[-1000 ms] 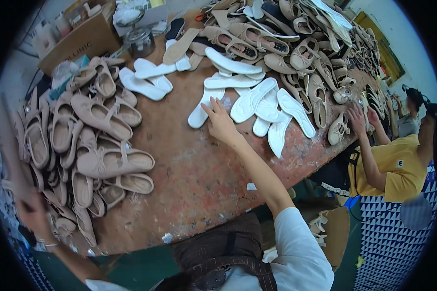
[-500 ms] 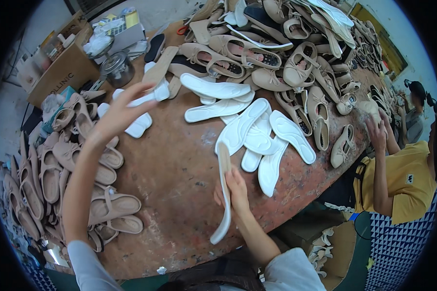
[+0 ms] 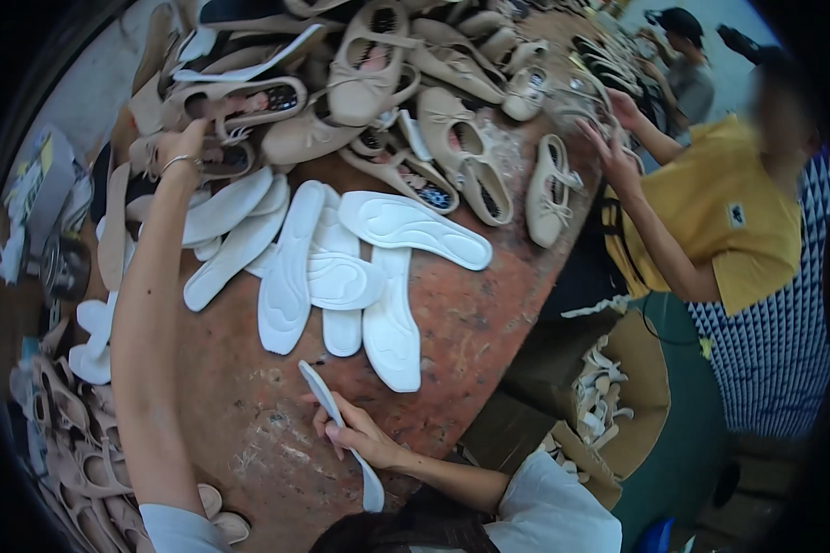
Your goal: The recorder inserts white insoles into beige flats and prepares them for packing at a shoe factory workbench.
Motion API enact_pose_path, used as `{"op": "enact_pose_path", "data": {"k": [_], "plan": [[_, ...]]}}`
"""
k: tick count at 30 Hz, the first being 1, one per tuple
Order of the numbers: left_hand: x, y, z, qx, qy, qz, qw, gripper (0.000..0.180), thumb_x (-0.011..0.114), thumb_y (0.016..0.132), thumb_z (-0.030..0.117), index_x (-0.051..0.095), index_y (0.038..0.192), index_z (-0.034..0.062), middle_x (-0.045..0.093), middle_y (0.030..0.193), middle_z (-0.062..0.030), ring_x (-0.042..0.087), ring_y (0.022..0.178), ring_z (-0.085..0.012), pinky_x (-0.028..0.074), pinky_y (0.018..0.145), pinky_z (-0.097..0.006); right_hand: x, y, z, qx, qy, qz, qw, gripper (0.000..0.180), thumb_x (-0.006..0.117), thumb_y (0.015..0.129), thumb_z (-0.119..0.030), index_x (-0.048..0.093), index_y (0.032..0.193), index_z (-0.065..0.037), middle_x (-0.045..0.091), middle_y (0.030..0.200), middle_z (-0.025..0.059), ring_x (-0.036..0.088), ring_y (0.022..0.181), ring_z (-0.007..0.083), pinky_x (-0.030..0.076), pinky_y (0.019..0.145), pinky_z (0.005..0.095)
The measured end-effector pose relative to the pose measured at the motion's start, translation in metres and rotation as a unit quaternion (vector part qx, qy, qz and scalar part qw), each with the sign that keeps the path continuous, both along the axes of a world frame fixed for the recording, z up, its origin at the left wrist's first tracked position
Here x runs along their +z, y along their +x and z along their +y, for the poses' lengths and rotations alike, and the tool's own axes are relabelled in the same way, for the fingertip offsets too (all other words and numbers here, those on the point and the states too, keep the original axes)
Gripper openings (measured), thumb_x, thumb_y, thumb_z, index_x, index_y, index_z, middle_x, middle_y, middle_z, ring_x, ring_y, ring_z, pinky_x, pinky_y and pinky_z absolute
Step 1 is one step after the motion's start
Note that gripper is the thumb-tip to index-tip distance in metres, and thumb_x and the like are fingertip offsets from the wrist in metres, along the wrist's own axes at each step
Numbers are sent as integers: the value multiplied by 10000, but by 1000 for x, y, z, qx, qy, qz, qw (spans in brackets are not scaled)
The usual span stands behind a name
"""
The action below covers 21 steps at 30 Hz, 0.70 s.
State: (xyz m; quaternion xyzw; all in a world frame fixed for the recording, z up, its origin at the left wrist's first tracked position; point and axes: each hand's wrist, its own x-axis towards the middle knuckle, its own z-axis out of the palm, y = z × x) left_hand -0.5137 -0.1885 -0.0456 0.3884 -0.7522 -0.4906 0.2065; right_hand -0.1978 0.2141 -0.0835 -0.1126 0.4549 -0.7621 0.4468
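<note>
My left hand point(image 3: 181, 146) reaches far into the pile at the back left. Its fingers close on the edge of a beige shoe point(image 3: 240, 103), and the fingertips are partly hidden. Low in front of me, my right hand point(image 3: 364, 435) grips a thin insole point(image 3: 321, 392), held edge-on and tilted. Ahead of that hand, several white insoles point(image 3: 392, 318) lie loosely overlapped on the reddish-brown table point(image 3: 249, 405). Beyond them, beige flat shoes with bows and straps point(image 3: 367, 78) are heaped together.
More beige shoes point(image 3: 83, 461) crowd the left edge. A metal-looking jar point(image 3: 65, 265) stands at the left. Across the table's right side a person in a yellow top point(image 3: 719, 221) handles a shoe. Below the right edge, an open carton point(image 3: 641, 396) holds pale pieces.
My left hand has gone from above the white insoles at the left to the shoe pile. The view has turned rightward. My right hand keeps the insole, now tilted the other way.
</note>
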Motion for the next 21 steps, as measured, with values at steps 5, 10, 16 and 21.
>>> {"op": "enact_pose_path", "data": {"k": [5,10,16,21], "plan": [[35,36,-5,12,-67,33,997,361,747,712,241,722,978,-1,718,925,-105,666,817,-195,523,761,-317,-12,-4,16,10,-126,-113,986,532,422,1041,-321,428,1409,63,560,993,51,533,755,96,531,601,268],[130,205,28,-262,-212,44,940,299,600,702,-18,661,989,37,608,834,47,516,687,-38,407,608,-196,-4,-3,56,11,-119,-71,990,522,353,1075,-378,532,1278,68,634,1008,116,628,890,158,518,847,315],[87,414,159,-419,-236,-158,862,311,595,652,-34,669,945,43,632,966,-121,626,948,-306,508,848,-395,32,10,74,-38,-119,-99,987,518,335,1075,-358,518,1296,74,639,1180,143,646,992,200,508,926,343],[35,532,207,-266,-385,-75,881,426,744,765,123,636,1174,67,453,1444,-210,388,1360,-441,291,1135,-557,48,28,84,-39,-113,-98,988,620,350,1050,-447,474,1325,94,633,1203,181,667,971,219,539,870,357]]}}
